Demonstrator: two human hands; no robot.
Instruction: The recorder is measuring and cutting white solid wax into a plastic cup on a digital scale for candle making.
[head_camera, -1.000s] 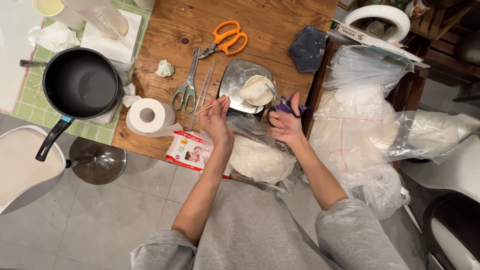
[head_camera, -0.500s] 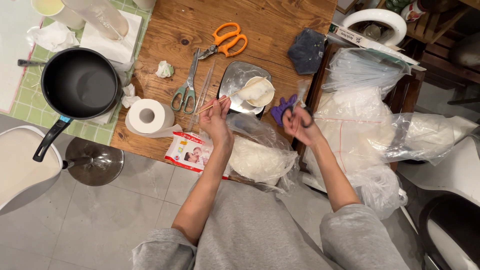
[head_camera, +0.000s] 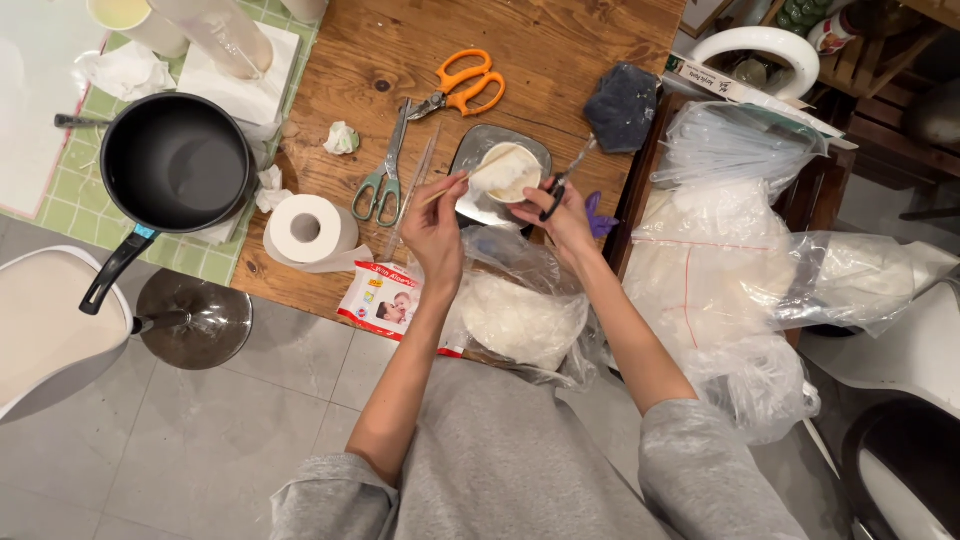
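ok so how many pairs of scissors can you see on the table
2 lie on the wooden table: the orange-handled scissors near the far edge, and the green-handled scissors closer, beside the paper roll. The right hand holds a dark-handled tool that may be a third pair.

My left hand (head_camera: 432, 225) pinches a thin pale wooden stick (head_camera: 470, 176); my right hand (head_camera: 562, 215) grips a slim tool (head_camera: 565, 180) with a black matt handle and a shiny metal tip. Under them sits a small metal tray (head_camera: 478, 205), dull and reflective, on the warm, grainy wooden table (head_camera: 560, 50). The bag (head_camera: 520, 310) at my wrists is clear, crinkled, glossy plastic. The scissors (head_camera: 462, 82) have smooth orange plastic handles. The pan (head_camera: 172, 160) looks matt black.
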